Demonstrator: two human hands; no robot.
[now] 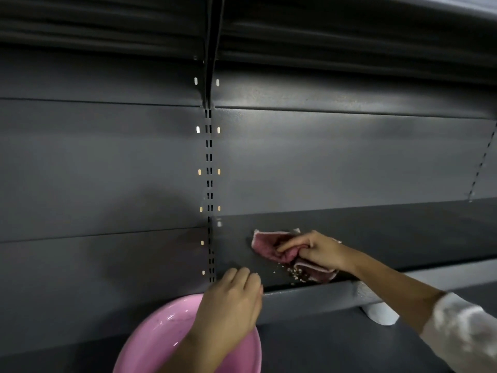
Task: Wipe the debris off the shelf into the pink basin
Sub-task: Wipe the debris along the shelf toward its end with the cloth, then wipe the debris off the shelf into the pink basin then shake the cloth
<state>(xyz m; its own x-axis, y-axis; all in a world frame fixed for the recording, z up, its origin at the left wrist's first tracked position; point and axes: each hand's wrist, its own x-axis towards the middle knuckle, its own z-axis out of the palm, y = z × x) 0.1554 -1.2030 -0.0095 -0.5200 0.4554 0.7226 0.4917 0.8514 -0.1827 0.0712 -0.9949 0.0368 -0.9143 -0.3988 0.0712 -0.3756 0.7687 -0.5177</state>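
Note:
A dark grey shelf (390, 235) runs across the right half of the head view. My right hand (317, 250) is shut on a pink cloth (265, 244) and presses it flat on the shelf. A small heap of pale crumbs (294, 273) lies just in front of the cloth, near the shelf's front lip. The pink basin (158, 332) sits below the shelf's left end. My left hand (231, 300) grips the basin's rim by the shelf corner, fingers curled.
A slotted upright post (209, 168) rises at the shelf's left end against the dark back panels. Another shelf (349, 25) hangs overhead. A white round object (380, 313) sits under the shelf lip at right.

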